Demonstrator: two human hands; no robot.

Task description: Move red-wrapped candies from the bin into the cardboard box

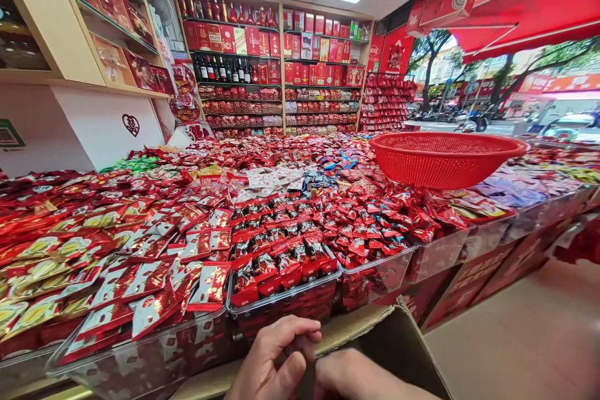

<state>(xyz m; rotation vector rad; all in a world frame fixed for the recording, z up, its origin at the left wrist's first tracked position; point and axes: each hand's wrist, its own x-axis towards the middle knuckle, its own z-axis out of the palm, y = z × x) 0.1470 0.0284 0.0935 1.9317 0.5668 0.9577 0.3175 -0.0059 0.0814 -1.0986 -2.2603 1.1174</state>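
Note:
Both my hands are at the bottom middle of the view, over an open cardboard box [398, 331]. My left hand [274, 359] has its fingers curled, thumb and forefinger pinched together; what they hold is too small to make out. My right hand [356, 378] lies beside it, mostly cut off by the frame edge, its fingers hidden. Just beyond the hands stand clear plastic bins [281, 300] heaped with red-wrapped sweets [276, 250].
A long counter is covered with red and gold candy packets [94, 244]. A red plastic basket [445, 156] rests on the sweets at right. Shelves [281, 62] of red boxes and bottles line the back wall. Tiled floor [529, 337] and a street lie right.

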